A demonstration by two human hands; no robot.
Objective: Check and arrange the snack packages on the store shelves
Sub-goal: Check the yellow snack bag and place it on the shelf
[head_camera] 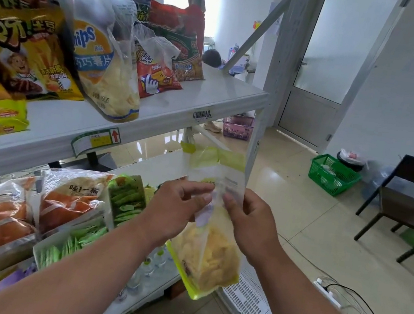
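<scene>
I hold a clear, yellow-green edged chip bag (207,260) upright in front of the shelf's right end, its back toward me. My left hand (176,207) pinches its middle from the left and my right hand (249,223) grips it from the right. The upper shelf (170,107) carries a yellow fries bag (31,53), a clear potato chip bag (104,59) leaning out, and red snack bags (156,73). On the lower shelf lie bread packs (69,197) and green pea snack boxes (126,198).
A white plastic crate (249,302) sits on the floor below the bag. A green basket (333,174), a purple basket (237,126), a dark chair (409,205) and cables with a power strip (328,292) are on the tiled floor to the right.
</scene>
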